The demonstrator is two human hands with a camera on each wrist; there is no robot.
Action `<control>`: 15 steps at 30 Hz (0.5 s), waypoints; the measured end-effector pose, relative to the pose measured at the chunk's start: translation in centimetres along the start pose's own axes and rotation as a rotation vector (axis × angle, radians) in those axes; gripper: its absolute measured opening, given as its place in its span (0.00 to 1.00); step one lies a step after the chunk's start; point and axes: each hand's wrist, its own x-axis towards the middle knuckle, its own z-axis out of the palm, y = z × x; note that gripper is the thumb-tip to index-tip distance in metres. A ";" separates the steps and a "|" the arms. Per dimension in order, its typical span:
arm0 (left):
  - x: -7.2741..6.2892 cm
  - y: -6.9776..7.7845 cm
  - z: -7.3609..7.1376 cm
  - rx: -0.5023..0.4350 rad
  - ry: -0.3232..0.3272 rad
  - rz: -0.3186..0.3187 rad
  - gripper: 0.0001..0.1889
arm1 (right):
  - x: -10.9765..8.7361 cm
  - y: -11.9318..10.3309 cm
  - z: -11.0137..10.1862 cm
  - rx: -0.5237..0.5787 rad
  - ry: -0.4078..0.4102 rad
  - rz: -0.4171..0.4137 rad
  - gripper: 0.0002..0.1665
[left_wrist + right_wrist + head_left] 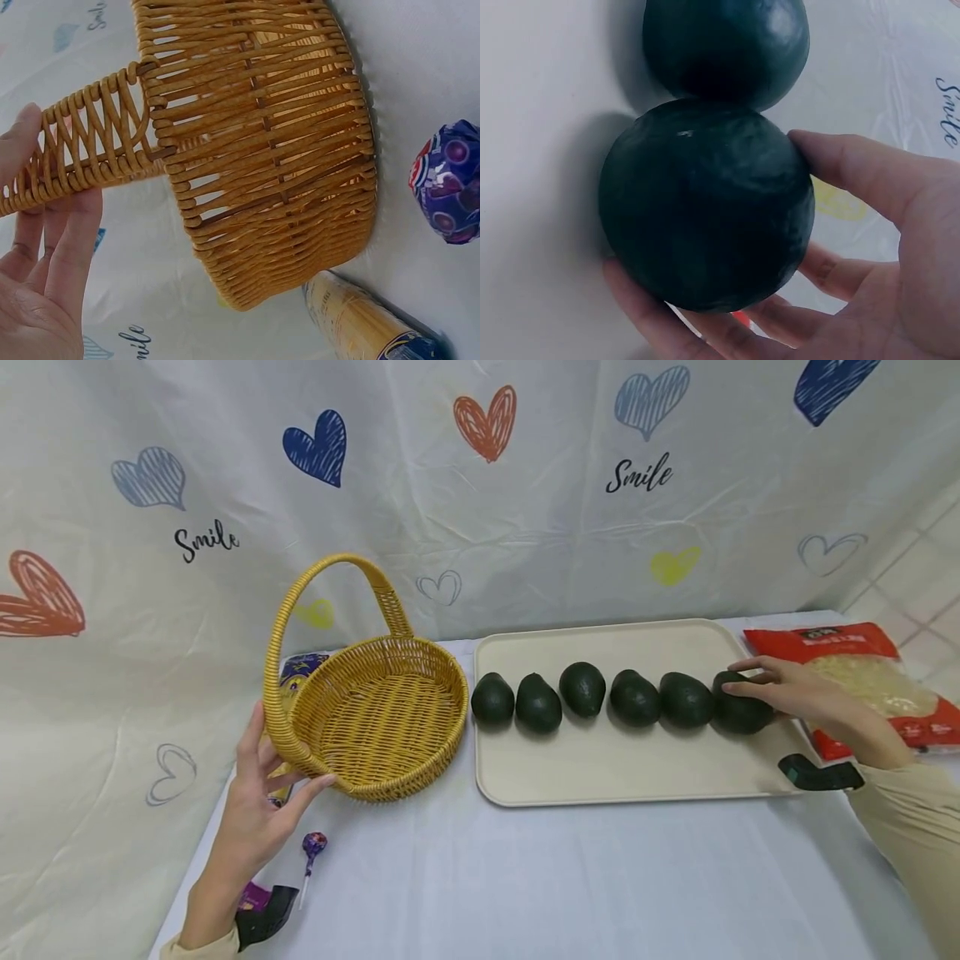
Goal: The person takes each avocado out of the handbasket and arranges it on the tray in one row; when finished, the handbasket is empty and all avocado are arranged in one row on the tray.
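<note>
A yellow woven basket (378, 727) with an arched handle (90, 135) stands left of the tray, with nothing inside. My left hand (255, 810) holds the foot of that handle, thumb on one side and fingers on the other. On the beige tray (600, 768), several dark green avocados (582, 689) lie in a row. My right hand (806, 693) grips the rightmost avocado (738, 710), its thumb and fingers spread round the sides. In the right wrist view this avocado (705, 210) sits against its neighbour (727, 49).
A red bag of pale food (870, 677) lies past the tray's right end, under my right forearm. Left of the basket is a yellow and blue package (360, 319). A purple lollipop (314, 843) and a purple wrapper (255, 896) lie near my left wrist. A heart-printed cloth (525, 527) hangs behind.
</note>
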 end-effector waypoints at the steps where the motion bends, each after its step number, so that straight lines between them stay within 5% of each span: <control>1: 0.0 0.0 0.0 -0.005 -0.003 -0.003 0.58 | 0.0 0.0 0.0 0.005 -0.004 0.002 0.40; 10: 0.2 0.0 0.0 -0.010 -0.012 0.005 0.57 | -0.1 0.6 -0.6 0.027 -0.038 0.018 0.45; 15: 0.1 -0.2 -0.1 -0.013 -0.014 0.000 0.58 | -0.7 -0.8 -1.1 -0.013 0.010 0.002 0.47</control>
